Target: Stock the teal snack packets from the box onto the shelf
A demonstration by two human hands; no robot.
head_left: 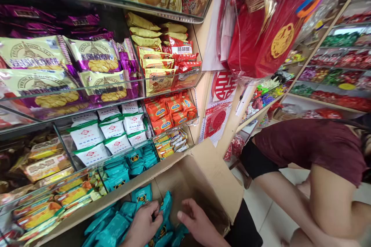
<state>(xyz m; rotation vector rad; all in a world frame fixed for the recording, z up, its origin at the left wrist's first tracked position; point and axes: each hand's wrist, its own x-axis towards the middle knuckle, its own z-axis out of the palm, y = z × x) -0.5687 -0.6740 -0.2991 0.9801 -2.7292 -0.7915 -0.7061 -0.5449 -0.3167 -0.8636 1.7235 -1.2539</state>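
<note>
An open cardboard box (174, 173) holds several small teal packets (113, 231) with dark and yellow emblems. Inside it, my left hand (145, 222) is over the packets, its fingers curled in toward the thumb. Whether anything is between those fingers is hidden. A teal packet (165, 206) stands up right beside the left fingertips. My right hand (199, 224) is in the box's right part, thumb and fingers apart, with nothing seen in it. Similar teal packets (139, 160) fill a shelf bin just behind the box.
Shelves with clear front panels hold white-and-green packets (89, 137), orange packets (171, 110) and purple biscuit packs (43, 85). Red decorations (261, 34) in plastic hang at upper right. A person (310, 154) in a maroon shirt crouches at right on the tiled floor.
</note>
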